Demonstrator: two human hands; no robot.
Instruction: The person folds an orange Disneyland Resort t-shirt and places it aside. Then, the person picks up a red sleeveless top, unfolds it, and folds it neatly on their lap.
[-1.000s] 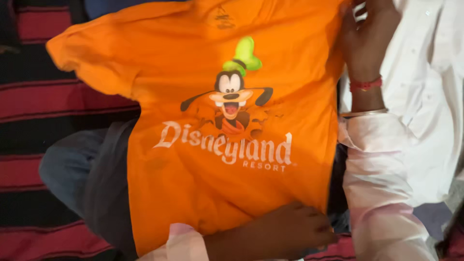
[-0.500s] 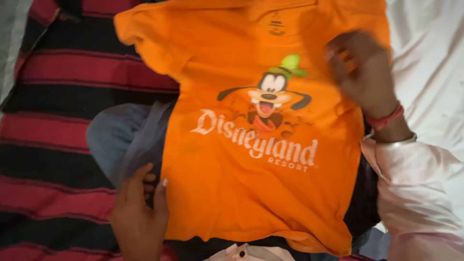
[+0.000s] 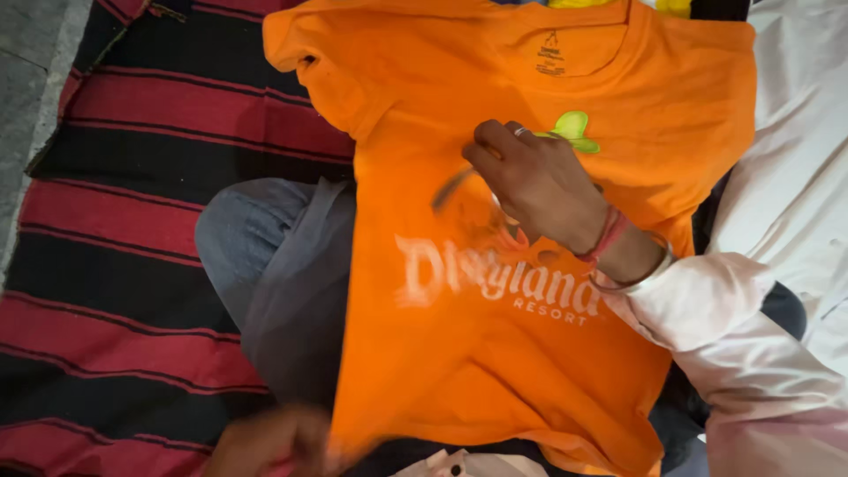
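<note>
— Orange T-shirt [image 3: 495, 353], where was it lying?

— It lay face up across my lap, over the grey trousers [image 3: 283, 283], and all of that sat on the red and black striped blanket [image 3: 115, 265]. The collar end pointed toward the blanket's far edge, and the hem reached down to the near edge of what I could see. One short sleeve stuck out toward the blanket's far left corner.

— What else was around it?

— A white cloth [image 3: 795, 177] lay just beside the shirt on the right, touching its edge. A strip of grey floor [image 3: 26, 88] showed past the blanket's left edge. On the shirt's chest there was a cartoon print with a bright green bit [image 3: 574, 128] and white lettering below it.

— And your hands?

— My right hand [image 3: 539, 190] was resting palm down on the chest print, fingers loosely curled and pressing the fabric, not pinching anything. It wore a ring, with a red thread and a thin bangle at the wrist, and a pale pink sleeve [image 3: 733, 371] behind that. My left hand [image 3: 265, 442] was at the shirt's lower left corner by the hem, but it was so blurred that I could not tell whether it was gripping the cloth or spread flat.
</note>
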